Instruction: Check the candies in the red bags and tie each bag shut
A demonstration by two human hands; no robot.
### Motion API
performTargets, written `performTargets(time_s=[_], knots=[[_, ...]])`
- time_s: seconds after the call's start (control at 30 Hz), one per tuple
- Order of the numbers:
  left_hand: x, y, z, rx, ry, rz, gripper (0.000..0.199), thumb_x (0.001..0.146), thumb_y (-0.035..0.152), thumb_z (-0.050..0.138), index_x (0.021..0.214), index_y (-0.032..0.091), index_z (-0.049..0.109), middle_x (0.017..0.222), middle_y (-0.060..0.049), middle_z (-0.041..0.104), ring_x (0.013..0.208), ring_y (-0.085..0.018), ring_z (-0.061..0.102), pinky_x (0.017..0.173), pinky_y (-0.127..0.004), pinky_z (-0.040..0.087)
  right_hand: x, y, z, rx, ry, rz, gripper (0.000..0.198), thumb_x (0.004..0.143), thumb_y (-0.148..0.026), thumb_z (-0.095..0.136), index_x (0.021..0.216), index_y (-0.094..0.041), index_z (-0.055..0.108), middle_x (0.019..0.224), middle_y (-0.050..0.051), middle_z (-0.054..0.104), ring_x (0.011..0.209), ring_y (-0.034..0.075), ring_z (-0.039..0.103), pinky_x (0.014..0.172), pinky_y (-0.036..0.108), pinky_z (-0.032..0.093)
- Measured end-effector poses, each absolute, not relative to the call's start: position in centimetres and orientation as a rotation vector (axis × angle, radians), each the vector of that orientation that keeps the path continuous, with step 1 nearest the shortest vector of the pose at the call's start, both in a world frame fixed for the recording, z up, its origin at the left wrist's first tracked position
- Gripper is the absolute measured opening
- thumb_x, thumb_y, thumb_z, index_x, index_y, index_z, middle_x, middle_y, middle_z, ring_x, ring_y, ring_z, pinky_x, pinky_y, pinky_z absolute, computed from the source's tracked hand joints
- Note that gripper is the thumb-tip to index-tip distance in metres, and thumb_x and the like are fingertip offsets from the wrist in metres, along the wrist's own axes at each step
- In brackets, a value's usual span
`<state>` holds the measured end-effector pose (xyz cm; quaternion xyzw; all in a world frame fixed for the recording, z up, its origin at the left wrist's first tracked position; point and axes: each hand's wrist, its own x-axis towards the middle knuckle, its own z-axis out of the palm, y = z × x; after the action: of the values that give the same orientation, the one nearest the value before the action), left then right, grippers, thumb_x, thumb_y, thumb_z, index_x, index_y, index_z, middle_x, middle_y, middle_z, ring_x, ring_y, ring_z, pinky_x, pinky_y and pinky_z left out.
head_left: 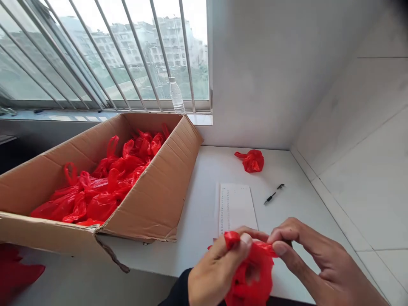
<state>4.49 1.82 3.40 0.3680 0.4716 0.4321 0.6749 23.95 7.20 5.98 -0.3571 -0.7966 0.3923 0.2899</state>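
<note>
A red plastic bag (255,276) hangs between my hands near the front edge of the white table. My left hand (216,267) pinches its top, with a bit of red plastic sticking up by the thumb. On the other side, the thumb and forefinger of my right hand (312,259) grip a twisted end of the same bag. What the bag contains cannot be made out. Just beyond my hands lies an open notebook (239,204) with a column of handwriting, its lower part hidden by the left hand.
A large open cardboard box (156,187) full of red plastic bags (105,182) stands at the left. Another knotted red bag (253,161) and a black pen (274,194) lie on the table (197,212). A water bottle (176,95) stands on the windowsill. More red plastic (19,272) shows lower left.
</note>
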Motion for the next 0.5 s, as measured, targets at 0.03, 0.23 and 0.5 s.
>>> performTargets(time_s=[0.03,0.23,0.5], knots=[[4.1,2.4,3.5,0.865,0.996,0.983,0.044,0.094,0.059,0.053,0.105,0.020,0.070,0.071,-0.001,0.061,0.064,-0.013,0.054,0.066,-0.025,0.044,23.9,7.2,6.1,-0.930,-2.142,1.102,0.023,0.105,-0.041,0.051,0.089,-0.029,0.063,0.080,-0.004,0.061,0.070,0.014,0.063,0.065,0.020,0.055],[2.7,3.5,3.8,1.092,0.999,0.975,0.019,0.092,0.037,0.064,0.088,0.019,0.060,0.083,-0.001,0.060,0.071,-0.013,0.053,0.068,-0.025,0.044,22.2,7.8,4.4,-0.861,-2.019,1.254,0.025,0.107,-0.036,0.045,0.129,-0.031,0.056,0.125,0.004,0.059,0.122,0.021,0.056,0.105,0.036,0.048],[3.0,3.2,1.1,1.982,1.449,1.251,0.055,0.071,-0.011,0.039,0.107,0.024,0.063,0.098,-0.001,0.067,0.079,-0.011,0.063,0.067,-0.019,0.049,21.2,9.8,0.3,-0.909,-1.794,1.758,0.044,0.107,-0.053,0.040,0.130,-0.020,0.056,0.066,-0.005,0.048,0.061,0.014,0.048,0.061,0.027,0.043]])
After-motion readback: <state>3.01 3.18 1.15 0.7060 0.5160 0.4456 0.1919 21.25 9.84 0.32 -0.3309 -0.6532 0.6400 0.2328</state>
